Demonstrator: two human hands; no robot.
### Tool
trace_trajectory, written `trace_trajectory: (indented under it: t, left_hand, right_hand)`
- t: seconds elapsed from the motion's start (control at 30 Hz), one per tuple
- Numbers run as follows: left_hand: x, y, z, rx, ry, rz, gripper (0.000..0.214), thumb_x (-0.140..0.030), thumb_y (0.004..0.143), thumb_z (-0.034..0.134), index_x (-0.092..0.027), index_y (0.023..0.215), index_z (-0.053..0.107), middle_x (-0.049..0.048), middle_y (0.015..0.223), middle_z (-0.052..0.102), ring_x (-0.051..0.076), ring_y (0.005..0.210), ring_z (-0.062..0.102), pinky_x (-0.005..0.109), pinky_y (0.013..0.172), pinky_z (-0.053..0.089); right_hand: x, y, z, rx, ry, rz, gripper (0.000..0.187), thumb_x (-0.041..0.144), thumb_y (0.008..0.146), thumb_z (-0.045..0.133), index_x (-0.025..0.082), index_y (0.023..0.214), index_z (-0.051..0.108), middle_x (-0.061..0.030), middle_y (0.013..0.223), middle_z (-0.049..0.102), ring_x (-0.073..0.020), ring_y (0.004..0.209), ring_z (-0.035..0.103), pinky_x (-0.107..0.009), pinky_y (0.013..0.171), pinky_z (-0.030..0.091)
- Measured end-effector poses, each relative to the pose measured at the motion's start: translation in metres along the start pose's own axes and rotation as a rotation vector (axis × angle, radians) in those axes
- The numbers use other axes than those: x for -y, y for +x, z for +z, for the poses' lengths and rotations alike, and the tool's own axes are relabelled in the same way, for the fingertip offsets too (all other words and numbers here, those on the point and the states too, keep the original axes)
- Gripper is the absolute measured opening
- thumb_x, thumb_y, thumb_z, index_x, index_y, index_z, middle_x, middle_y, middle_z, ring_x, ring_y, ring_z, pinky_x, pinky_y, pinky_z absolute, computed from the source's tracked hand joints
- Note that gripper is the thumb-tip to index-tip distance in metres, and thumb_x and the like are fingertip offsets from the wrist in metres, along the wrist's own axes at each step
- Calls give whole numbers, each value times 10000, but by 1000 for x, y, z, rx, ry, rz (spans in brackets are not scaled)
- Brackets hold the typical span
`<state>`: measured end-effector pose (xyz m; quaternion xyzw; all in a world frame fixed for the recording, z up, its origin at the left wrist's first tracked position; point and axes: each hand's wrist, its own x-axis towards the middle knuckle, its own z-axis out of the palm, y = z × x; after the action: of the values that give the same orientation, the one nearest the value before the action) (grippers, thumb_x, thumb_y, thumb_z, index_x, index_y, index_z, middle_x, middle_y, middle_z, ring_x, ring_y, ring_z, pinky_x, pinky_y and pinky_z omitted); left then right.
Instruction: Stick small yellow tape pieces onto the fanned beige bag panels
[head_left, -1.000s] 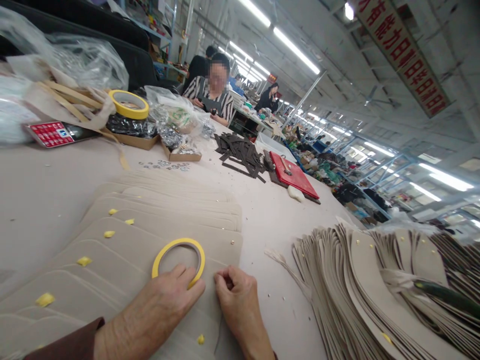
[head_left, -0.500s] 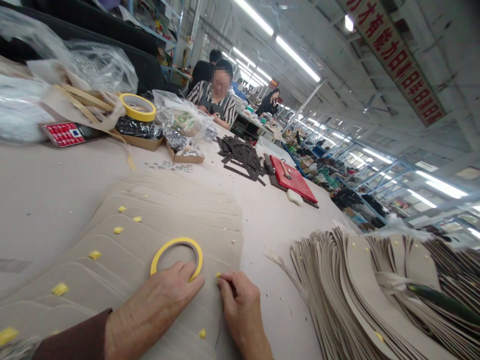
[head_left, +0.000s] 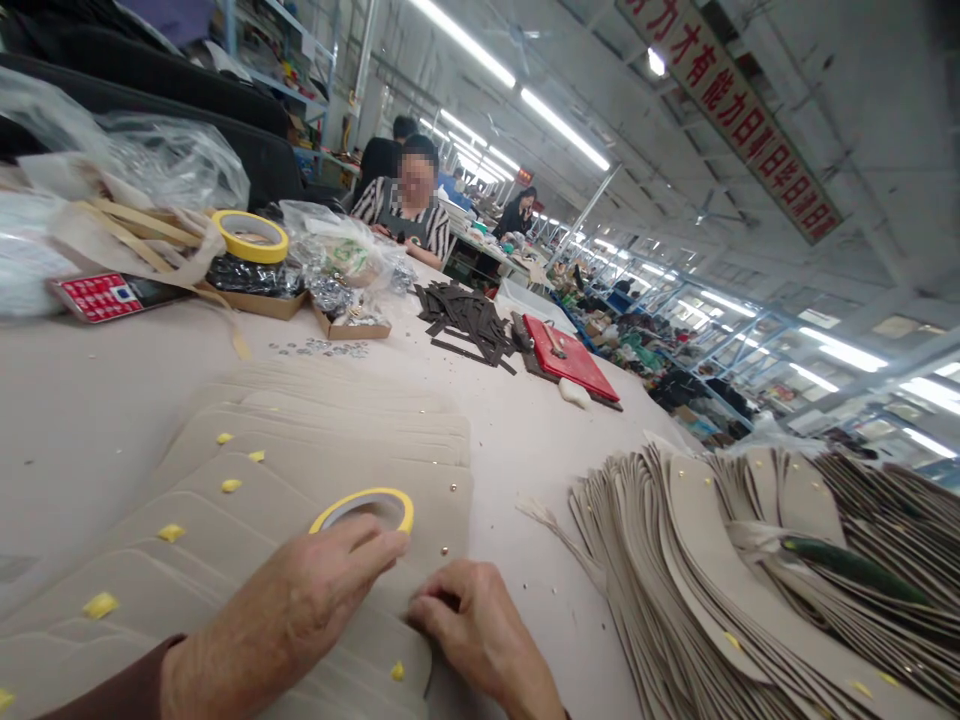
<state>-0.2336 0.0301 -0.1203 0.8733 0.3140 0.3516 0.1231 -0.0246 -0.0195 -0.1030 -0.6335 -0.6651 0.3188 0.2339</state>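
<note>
Tape (head_left: 406, 511) is gripped by the left hand (head_left: 322, 580) over the panels (head_left: 285, 490), apparently for ready access; the right hand (head_left: 480, 618) is pinched at the panels' right edge, any contents hidden.

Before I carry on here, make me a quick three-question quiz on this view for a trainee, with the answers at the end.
1. Which hand holds the nearer yellow tape roll?
2. True or false: the right hand is on the pile of dark strips.
3. Fill in the colour: the tool with a pale handle lies on a flat ____ slab.

Key:
1. The left hand.
2. False; its fingers are at the fanned beige pieces.
3. Red.
</note>
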Motion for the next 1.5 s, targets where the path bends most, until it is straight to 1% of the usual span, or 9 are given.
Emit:
trace_trajectory:
  t: [0.13, 0.33, 0.5, 0.73, 0.8, 0.97, 1.03, 1.27, 1.5]
  left_hand:
    - [-2, -3, 4, -16, -53, 79, 417, -117, 991, 374, -254, 1380, 433, 16, 932, 720, 141, 864, 709, 185, 819, 559]
    - [-5, -9, 15, -1, -45, 77, 433, -116, 983, 407, -224, 1402, 384, 66, 1184, 718, 148, 1104, 680, 185, 969, 509]
    - [-12, -7, 19, 29, -69, 56, 301, -100, 956, 391, -233, 1191, 523, 27, 998, 739, 133, 899, 717, 154, 799, 549]
    - [-13, 2, 18, 180, -60, -75, 290, -94, 944, 358, -237, 900, 606, 6, 815, 653, 149, 717, 633, 215, 651, 481]
    - [-14, 8, 16, 181, -45, -60, 313, -92, 942, 338, -234, 876, 608, 11, 790, 626, 163, 691, 614, 244, 618, 452]
    - [-20, 19, 18, 85, 44, 17, 311, -75, 925, 322, -222, 830, 580, 15, 740, 572, 172, 604, 554, 280, 541, 377]
    - [-22, 18, 21, 48, 23, 41, 302, -61, 920, 322, -221, 817, 556, 12, 737, 555, 163, 597, 533, 270, 533, 366]
    - [-6, 6, 39, 178, 224, 7, 288, 20, 870, 420, -217, 839, 581, 14, 794, 593, 183, 674, 564, 279, 616, 408]
    - [-6, 14, 40, 403, 312, -81, 300, 42, 843, 485, -217, 847, 636, 51, 845, 639, 230, 778, 591, 306, 653, 456]
  right_hand:
    - [8, -6, 3, -276, 124, -232, 178, 132, 864, 573, 182, 886, 742, -16, 767, 693, -135, 701, 620, -216, 668, 468]
    - [15, -2, 12, -393, -3, -622, 222, 67, 891, 501, 180, 971, 675, -66, 885, 723, -159, 813, 657, -249, 759, 522]
    - [11, 2, 18, -535, -173, -661, 221, 54, 876, 456, 202, 798, 600, -8, 649, 647, -134, 591, 593, -225, 582, 456]
    - [8, 2, 19, -658, -286, -671, 236, 32, 818, 448, 201, 757, 602, -1, 593, 612, -132, 527, 569, -237, 514, 419]
    - [10, 2, 19, -662, -205, -593, 226, 57, 800, 461, 195, 738, 629, -1, 587, 616, -125, 516, 570, -227, 512, 433]
    - [13, 7, 18, -429, 405, 49, 126, 241, 757, 574, 174, 676, 642, 14, 536, 613, -105, 439, 550, -192, 431, 441]
    - [6, 13, 15, -387, 543, 193, 153, 309, 730, 603, 165, 686, 633, 25, 537, 601, -102, 428, 545, -196, 428, 456]
    - [-37, 24, -4, -259, 547, 327, 290, 407, 688, 694, 118, 715, 684, 8, 513, 619, -85, 376, 519, -175, 379, 403]
    - [-36, 25, 1, -199, 429, 323, 205, 332, 738, 662, 131, 719, 695, 29, 518, 603, -84, 410, 505, -181, 418, 410]
